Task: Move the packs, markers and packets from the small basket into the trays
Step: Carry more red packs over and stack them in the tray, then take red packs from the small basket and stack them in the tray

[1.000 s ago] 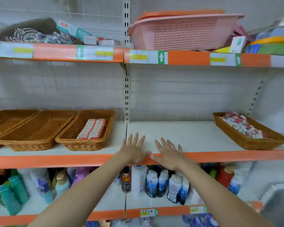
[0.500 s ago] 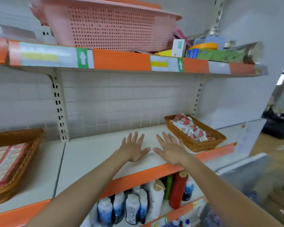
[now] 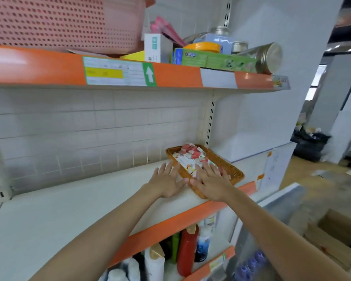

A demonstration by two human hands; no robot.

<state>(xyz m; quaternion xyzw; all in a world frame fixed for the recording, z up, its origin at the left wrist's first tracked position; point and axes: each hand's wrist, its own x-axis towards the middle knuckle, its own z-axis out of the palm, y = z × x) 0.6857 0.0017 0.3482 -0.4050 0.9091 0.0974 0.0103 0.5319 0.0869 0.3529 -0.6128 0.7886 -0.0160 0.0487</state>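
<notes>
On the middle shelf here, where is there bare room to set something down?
Free: the white shelf board left of the left hand, back to the tiled wall. Crowded: the right end, where the small brown wicker basket of red-and-white packets sits under the right hand.

Pink crate [image 3: 63,23], perhaps shampoo bottles [image 3: 187,252]

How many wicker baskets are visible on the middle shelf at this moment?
1. The wicker basket sits at the right end of the middle shelf, holding small packs, partly behind the right hand. Others may lie outside the view.
</notes>
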